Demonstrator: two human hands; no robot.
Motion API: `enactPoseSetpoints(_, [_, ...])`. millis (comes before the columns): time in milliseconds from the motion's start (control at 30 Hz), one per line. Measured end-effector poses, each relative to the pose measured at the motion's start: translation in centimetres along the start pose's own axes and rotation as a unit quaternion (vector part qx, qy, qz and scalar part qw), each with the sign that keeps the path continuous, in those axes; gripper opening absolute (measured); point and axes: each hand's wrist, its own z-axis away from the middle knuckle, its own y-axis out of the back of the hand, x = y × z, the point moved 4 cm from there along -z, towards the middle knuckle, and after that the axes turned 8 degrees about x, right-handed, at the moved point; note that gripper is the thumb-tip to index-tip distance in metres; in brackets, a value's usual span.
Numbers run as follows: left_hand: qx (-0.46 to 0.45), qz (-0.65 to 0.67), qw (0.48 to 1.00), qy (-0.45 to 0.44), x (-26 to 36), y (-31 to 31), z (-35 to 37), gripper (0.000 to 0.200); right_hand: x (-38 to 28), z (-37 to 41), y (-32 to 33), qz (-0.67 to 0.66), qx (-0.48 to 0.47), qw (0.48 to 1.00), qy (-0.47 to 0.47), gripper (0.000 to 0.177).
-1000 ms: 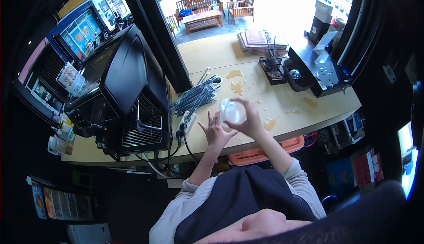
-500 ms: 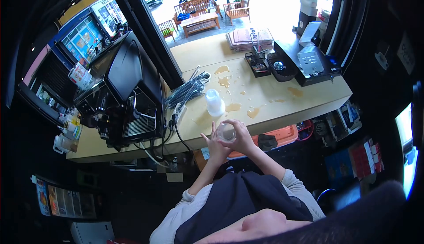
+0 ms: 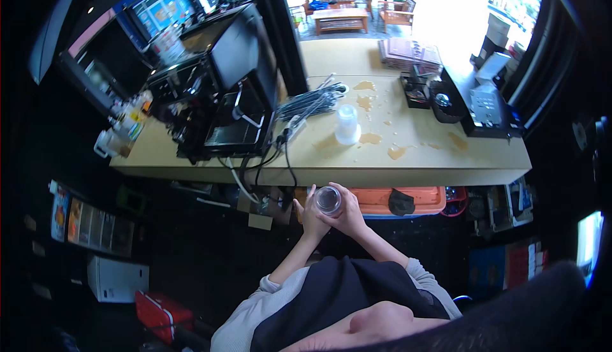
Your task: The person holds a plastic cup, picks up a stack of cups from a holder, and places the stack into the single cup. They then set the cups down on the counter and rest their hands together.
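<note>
A clear, round cup [image 3: 328, 199] is held in front of my body, just off the counter's front edge, with its opening facing up. My right hand [image 3: 349, 215] wraps round its right side. My left hand [image 3: 312, 219] touches the cup's left side, with the thumb side spread away. On the counter [image 3: 306, 154] stands a translucent white plastic cup or stack of cups [image 3: 347, 125]. Brown liquid puddles [image 3: 370, 138] lie around it. Behind it is a bundle of wrapped straws or utensils [image 3: 312, 102].
A black espresso machine [image 3: 236, 110] stands at the left, with cables [image 3: 280, 141] hanging over the counter edge. Black trays [image 3: 446, 101] and a cash-drawer-like box [image 3: 484, 106] are at the right. An orange lid [image 3: 376, 200] lies below the counter.
The view has shifted, so the counter appears farther right and higher. Both hands and the clear cup are now farther back from the counter's edge, and my left hand is closer round the cup.
</note>
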Motion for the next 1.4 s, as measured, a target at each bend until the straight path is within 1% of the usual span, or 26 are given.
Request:
enactPoseSetpoints(33, [-0.020, -0.024, 0.999, 0.006, -0.8, 0.5, 0.4, 0.069, -0.1, 0.1, -1.0, -0.023, -0.017, 0.999, -0.016, 0.089])
enactPoseSetpoints(67, [-0.013, -0.028, 0.999, 0.018, -1.6, 1.3, 0.7, 0.069, -0.5, 0.2, -2.0, -0.046, -0.033, 0.998, -0.032, 0.088])
enactPoseSetpoints(133, [0.033, -0.027, 0.998, 0.041, -3.2, 3.1, 1.5, 0.067, -1.5, 0.2, -4.1, -0.068, -0.059, 0.995, -0.034, 0.088])
enactPoseSetpoints(167, [0.039, -0.032, 0.997, 0.050, -4.1, 4.4, 1.6, 0.067, -2.2, 0.2, -5.4, -0.083, -0.074, 0.993, -0.039, 0.088])
enactPoseSetpoints(233, [-0.004, -0.058, 0.995, 0.086, -6.1, 6.6, 1.8, 0.067, -3.9, 0.2, -8.1, -0.095, -0.087, 0.991, -0.018, 0.088])
enactPoseSetpoints(333, [0.036, -0.083, 0.991, 0.100, -11.0, 9.9, 3.0, 0.066, -7.0, 0.2, -13.3, -0.102, -0.101, 0.990, 0.008, 0.088])
enactPoseSetpoints(400, [0.047, -0.106, 0.986, 0.117, -14.3, 13.2, 3.8, 0.065, -9.9, 0.3, -17.0, -0.112, -0.131, 0.985, 0.000, 0.088])
enactPoseSetpoints(500, [0.061, -0.141, 0.977, 0.147, -19.5, 19.2, 5.4, 0.065, -13.4, 1.4, -24.4, -0.149, -0.179, 0.972, 0.001, 0.091])
enactPoseSetpoints(567, [0.070, -0.162, 0.969, 0.174, -23.0, 23.5, 6.9, 0.065, -16.2, 2.5, -29.3, -0.166, -0.199, 0.966, 0.021, 0.090])
enactPoseSetpoints(633, [0.085, -0.176, 0.965, 0.176, -26.2, 27.5, 8.3, 0.065, -19.0, 3.3, -33.6, -0.193, -0.214, 0.957, 0.043, 0.090])
enactPoseSetpoints(667, [0.113, -0.165, 0.963, 0.182, -27.3, 29.6, 9.0, 0.061, -20.6, 3.6, -35.5, -0.210, -0.223, 0.950, 0.061, 0.089])
enactPoseSetpoints(800, [0.145, -0.193, 0.949, 0.205, -33.0, 34.7, 11.8, 0.062, -24.7, 5.4, -42.7, -0.251, -0.248, 0.931, 0.093, 0.088])
enactPoseSetpoints(900, [0.148, -0.213, 0.939, 0.227, -35.9, 37.6, 13.2, 0.059, -26.9, 6.2, -46.5, -0.277, -0.258, 0.920, 0.096, 0.087])
enactPoseSetpoints(967, [0.152, -0.208, 0.936, 0.241, -37.2, 39.0, 13.4, 0.061, -28.0, 6.3, -48.5, -0.279, -0.282, 0.914, 0.087, 0.087])
enactPoseSetpoints(1033, [0.145, -0.213, 0.935, 0.245, -38.7, 40.1, 13.2, 0.061, -28.8, 6.1, -50.1, -0.275, -0.283, 0.915, 0.087, 0.087])
enactPoseSetpoints(1100, [0.139, -0.215, 0.933, 0.251, -40.0, 40.7, 12.5, 0.061, -29.1, 5.6, -51.7, -0.268, -0.288, 0.915, 0.089, 0.087])
enactPoseSetpoints(1167, [0.154, -0.184, 0.935, 0.259, -41.2, 41.2, 11.9, 0.066, -29.2, 5.0, -53.3, -0.258, -0.287, 0.918, 0.095, 0.087])
enactPoseSetpoints(1267, [0.147, -0.191, 0.933, 0.268, -44.2, 41.6, 11.3, 0.061, -29.4, 4.2, -56.1, -0.251, -0.292, 0.919, 0.085, 0.088])
enactPoseSetpoints(1400, [0.130, -0.197, 0.931, 0.278, -48.1, 42.8, 9.4, 0.063, -30.0, 2.3, -60.4, -0.251, -0.308, 0.915, 0.070, 0.089])
